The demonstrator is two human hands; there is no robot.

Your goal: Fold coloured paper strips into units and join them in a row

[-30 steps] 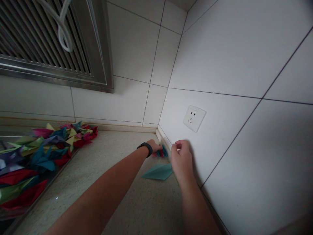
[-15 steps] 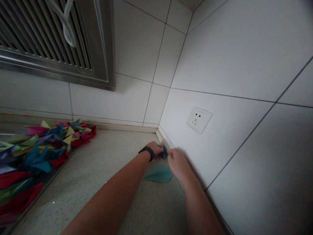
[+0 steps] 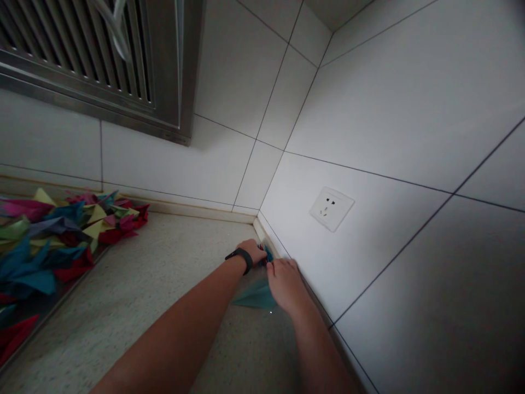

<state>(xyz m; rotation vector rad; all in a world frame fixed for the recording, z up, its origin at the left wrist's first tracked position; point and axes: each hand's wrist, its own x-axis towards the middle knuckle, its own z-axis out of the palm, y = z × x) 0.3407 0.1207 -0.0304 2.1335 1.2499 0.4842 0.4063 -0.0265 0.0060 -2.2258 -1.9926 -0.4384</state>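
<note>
While many origami pieces (image 3: pixel 61 232) lie heaped at left, already folded, the left hand (image 3: pixel 251 254) and right hand (image 3: pixel 285 280) curl, grip indiscernible, at a small multicolored paper bundle (image 3: pixel 267 253) near the corner of the desk (image 3: pixel 192 246), a teal paper (image 3: pixel 255 296) beside them seemingly unfinished.

The left hand (image 3: pixel 250 253) partly hides a small, seemingly paper bundle (image 3: pixel 268 254), the right hand (image 3: pixel 284 280) a teal sheet (image 3: pixel 255 297).

- I see my left hand (image 3: pixel 251 252), a black band (image 3: pixel 245 259) round its wrist, at some small blue-and-red pieces (image 3: pixel 268 254).
- My right hand (image 3: pixel 286 282) is just beside it, partly hiding teal paper (image 3: pixel 254 297).
- I see folded papers (image 3: pixel 61 225) piled left, a socket (image 3: pixel 332 208) right.
</note>
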